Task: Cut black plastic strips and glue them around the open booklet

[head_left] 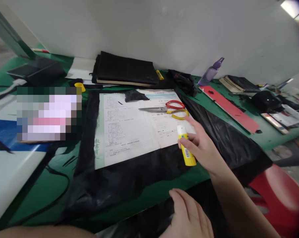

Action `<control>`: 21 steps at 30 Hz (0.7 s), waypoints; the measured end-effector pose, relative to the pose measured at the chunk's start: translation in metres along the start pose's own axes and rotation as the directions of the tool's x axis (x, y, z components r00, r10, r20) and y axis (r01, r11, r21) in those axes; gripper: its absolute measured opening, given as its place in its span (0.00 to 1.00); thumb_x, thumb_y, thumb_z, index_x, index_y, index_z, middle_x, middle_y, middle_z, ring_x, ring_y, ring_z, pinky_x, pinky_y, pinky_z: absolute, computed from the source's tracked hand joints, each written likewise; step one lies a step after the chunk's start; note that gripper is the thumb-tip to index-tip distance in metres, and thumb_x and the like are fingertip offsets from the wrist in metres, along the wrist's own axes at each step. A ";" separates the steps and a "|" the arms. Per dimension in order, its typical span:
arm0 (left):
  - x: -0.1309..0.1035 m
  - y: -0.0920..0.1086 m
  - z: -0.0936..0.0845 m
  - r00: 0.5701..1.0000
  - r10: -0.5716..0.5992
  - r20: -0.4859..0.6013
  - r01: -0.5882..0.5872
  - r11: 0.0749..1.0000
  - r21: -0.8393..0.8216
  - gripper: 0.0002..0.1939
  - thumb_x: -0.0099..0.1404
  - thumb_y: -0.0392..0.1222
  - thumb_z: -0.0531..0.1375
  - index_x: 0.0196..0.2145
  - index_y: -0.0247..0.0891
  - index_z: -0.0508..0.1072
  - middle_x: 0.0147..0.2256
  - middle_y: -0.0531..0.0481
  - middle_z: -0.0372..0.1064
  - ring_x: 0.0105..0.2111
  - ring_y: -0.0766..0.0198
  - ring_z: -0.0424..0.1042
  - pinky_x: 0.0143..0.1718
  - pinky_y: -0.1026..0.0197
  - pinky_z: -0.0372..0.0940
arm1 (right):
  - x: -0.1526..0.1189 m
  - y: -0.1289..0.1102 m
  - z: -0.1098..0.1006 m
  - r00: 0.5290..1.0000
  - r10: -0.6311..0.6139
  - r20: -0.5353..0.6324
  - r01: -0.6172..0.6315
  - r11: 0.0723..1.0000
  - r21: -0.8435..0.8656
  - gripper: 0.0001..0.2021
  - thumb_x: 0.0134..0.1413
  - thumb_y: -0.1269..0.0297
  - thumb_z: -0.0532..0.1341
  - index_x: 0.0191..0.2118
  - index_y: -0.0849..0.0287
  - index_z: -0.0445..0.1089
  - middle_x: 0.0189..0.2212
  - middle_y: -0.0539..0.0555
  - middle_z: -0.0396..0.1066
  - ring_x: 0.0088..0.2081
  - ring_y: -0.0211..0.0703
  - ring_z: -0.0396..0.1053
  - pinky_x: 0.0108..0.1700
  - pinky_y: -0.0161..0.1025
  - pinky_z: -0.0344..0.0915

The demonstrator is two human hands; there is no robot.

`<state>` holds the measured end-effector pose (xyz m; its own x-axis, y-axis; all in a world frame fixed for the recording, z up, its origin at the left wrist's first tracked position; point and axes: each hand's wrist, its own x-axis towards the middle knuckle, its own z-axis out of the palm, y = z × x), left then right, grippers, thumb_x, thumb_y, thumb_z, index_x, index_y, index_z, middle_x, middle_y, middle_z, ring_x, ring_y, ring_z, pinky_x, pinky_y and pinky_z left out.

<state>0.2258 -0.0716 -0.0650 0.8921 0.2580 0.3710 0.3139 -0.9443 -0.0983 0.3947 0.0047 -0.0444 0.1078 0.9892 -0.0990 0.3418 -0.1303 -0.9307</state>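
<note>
My right hand [200,142] grips a yellow glue stick [187,153] with a white top, its index finger reaching near the scissors' yellow handle. Low in the view, my left hand [189,215] is loosely spread with nothing visible in it; its lower part is cut off by the frame. An open printed booklet [129,132] lies on a black sheet [129,178]. Across its pages rest scissors [161,109] with one red and one yellow handle, and above them a small black scrap [135,96].
Behind the booklet is a black-covered book [127,69] by a small yellow tube [159,75]. A yellow cap [80,87] and a blurred-out device [50,115] are left. To the right are a purple bottle [211,72], a red strip [231,110] and a red stool [283,195].
</note>
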 end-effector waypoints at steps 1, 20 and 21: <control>0.003 -0.004 0.000 1.000 -0.006 0.010 0.006 1.000 0.000 0.15 0.68 0.46 0.55 0.40 0.33 0.77 0.34 0.39 0.76 0.33 0.52 0.72 0.31 0.51 0.63 | 0.000 0.001 -0.002 0.999 -0.005 -0.034 0.006 1.000 0.018 0.34 0.55 0.53 0.63 0.64 0.47 0.49 0.26 0.46 0.69 0.28 0.41 0.68 0.30 0.38 0.66; 0.022 -0.040 0.012 0.985 -0.155 0.077 0.143 0.980 0.140 0.20 0.63 0.35 0.51 0.49 0.27 0.75 0.43 0.33 0.75 0.38 0.48 0.75 0.34 0.51 0.70 | -0.024 0.037 -0.058 0.916 0.042 -0.399 0.108 0.932 0.345 0.16 0.59 0.56 0.57 0.53 0.46 0.66 0.28 0.46 0.69 0.26 0.36 0.67 0.49 0.48 0.70; 0.024 -0.042 0.013 0.983 -0.158 0.089 0.143 0.976 0.162 0.20 0.62 0.35 0.52 0.49 0.27 0.75 0.42 0.33 0.75 0.37 0.49 0.75 0.34 0.51 0.70 | -0.023 0.035 -0.060 0.909 0.038 -0.415 0.108 0.940 0.322 0.20 0.58 0.57 0.59 0.57 0.44 0.63 0.29 0.46 0.69 0.27 0.36 0.68 0.45 0.46 0.72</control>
<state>0.2376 -0.0230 -0.0637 0.8564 0.4212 0.2985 0.4863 -0.8523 -0.1924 0.4602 -0.0267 -0.0541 0.4985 0.8666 0.0214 0.0323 0.0061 -0.9995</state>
